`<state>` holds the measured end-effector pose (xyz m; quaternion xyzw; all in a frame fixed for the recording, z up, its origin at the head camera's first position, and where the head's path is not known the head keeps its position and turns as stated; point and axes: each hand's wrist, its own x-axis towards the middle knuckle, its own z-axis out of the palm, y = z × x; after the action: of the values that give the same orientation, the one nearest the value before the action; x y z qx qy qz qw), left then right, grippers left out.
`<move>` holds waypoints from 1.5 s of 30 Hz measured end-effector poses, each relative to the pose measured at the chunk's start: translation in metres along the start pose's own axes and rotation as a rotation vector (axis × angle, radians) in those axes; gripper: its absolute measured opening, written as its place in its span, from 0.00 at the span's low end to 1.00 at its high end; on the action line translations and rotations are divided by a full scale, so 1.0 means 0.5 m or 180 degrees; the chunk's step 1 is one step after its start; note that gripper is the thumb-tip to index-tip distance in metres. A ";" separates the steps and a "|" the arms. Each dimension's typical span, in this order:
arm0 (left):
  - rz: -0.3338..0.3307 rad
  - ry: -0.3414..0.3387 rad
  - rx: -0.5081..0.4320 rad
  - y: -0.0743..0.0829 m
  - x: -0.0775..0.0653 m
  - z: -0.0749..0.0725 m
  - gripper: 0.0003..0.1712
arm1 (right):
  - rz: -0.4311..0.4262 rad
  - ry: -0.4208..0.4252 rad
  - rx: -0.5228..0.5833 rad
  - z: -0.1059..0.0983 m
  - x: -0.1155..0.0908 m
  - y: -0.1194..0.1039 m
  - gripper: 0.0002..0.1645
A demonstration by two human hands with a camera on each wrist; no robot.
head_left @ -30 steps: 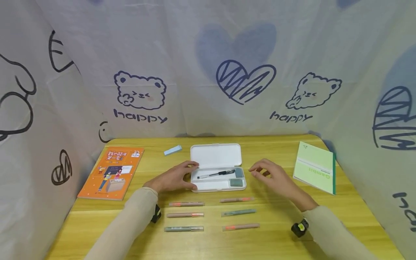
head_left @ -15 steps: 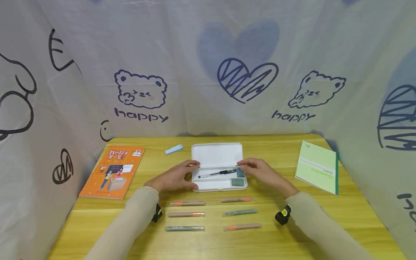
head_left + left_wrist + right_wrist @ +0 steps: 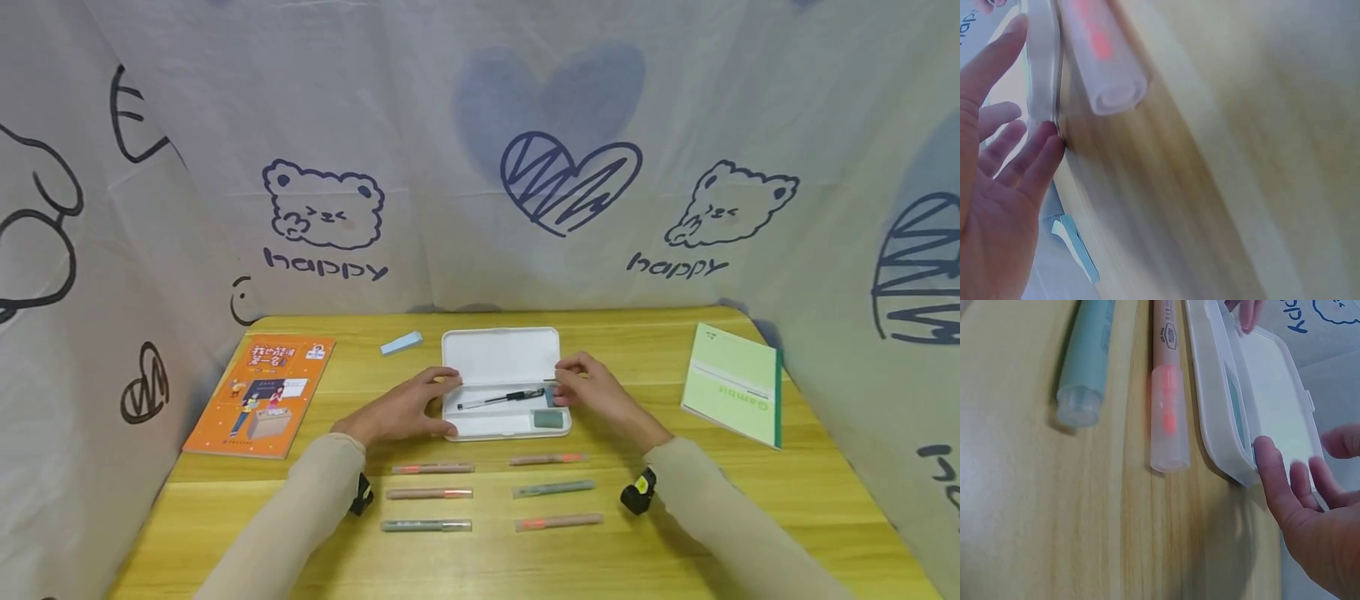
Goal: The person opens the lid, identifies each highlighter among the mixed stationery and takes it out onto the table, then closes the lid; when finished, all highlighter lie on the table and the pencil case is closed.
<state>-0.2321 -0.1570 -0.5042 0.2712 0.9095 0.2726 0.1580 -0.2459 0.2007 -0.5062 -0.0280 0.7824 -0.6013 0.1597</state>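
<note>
A white pencil case (image 3: 501, 357) lies open in the middle of the table, its lid tipped back. Inside are a black-capped clear pen (image 3: 501, 400) and a grey-green block (image 3: 547, 419); a second grey-green block (image 3: 550, 396) is partly covered by fingers. My left hand (image 3: 401, 406) holds the case's left end, thumb at the front corner and fingers near the hinge. At the opposite end is my right hand (image 3: 600, 400), fingers bent loosely. Its thumb (image 3: 1267, 456) touches the case's right rim, while the other fingers are spread beside the lid.
Several capped markers, including a pink one (image 3: 433, 468) and a green one (image 3: 553, 489), lie in two columns in front. An orange book (image 3: 258, 398) lies left, a green notebook (image 3: 731, 385) right. A light-blue strip (image 3: 401, 342) lies behind. Patterned cloth (image 3: 442, 150) surrounds the table.
My right hand has moved left from beside the pencil case to its right end; its fingers have since lifted slightly near the lid. The left hand has stayed in place.
</note>
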 end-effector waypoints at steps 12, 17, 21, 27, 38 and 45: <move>-0.0229 0.0256 -0.0230 0.006 -0.015 0.011 0.61 | 0.0089 0.0056 0.0419 -0.002 0.008 0.012 0.43; -0.0151 0.0344 -0.0535 0.004 -0.014 0.016 0.70 | 0.0075 -0.0060 0.0554 -0.005 0.003 0.016 0.43; -0.0124 0.0446 -0.1038 0.001 -0.015 0.015 0.76 | 0.0024 -0.0053 0.0732 -0.002 -0.001 0.017 0.39; -0.0114 0.0631 -0.1581 -0.009 -0.025 0.003 0.55 | 0.0041 0.0096 0.0816 -0.002 -0.002 0.021 0.34; -0.0049 0.0394 -0.1266 -0.019 -0.045 0.012 0.20 | -0.0502 -0.0468 -0.0856 -0.037 -0.047 0.058 0.35; 0.0096 0.0292 -0.0837 -0.014 -0.046 0.018 0.22 | -0.0945 -0.0504 -0.1262 -0.029 -0.056 0.064 0.37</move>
<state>-0.2124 -0.1716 -0.5125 0.2491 0.8680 0.4039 0.1462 -0.2189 0.2296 -0.5272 -0.2202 0.8574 -0.4490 0.1218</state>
